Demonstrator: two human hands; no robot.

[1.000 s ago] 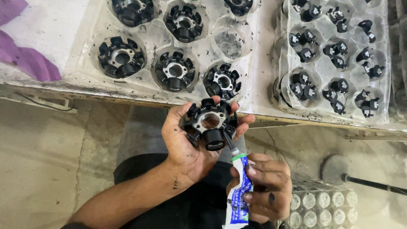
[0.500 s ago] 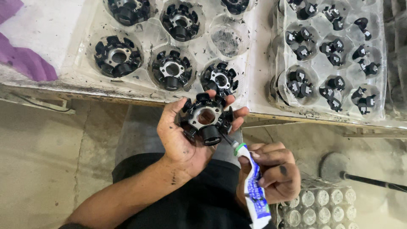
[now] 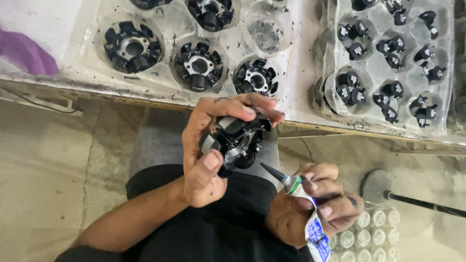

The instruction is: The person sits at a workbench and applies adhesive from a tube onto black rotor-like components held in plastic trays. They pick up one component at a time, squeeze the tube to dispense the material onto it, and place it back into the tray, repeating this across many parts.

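We note left hand [image 3: 206,150] clasping black stator [image 3: 238,138] below bench edge [image 3: 145,99]; right hand [image 3: 315,204] pinching glue tube [image 3: 303,204], nozzle just beside stator. Gluing step; next calls for steady nozzle contact.

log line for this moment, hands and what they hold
left hand: grips black round part | right hand: holds glue tube, nozzle near part | trays behind
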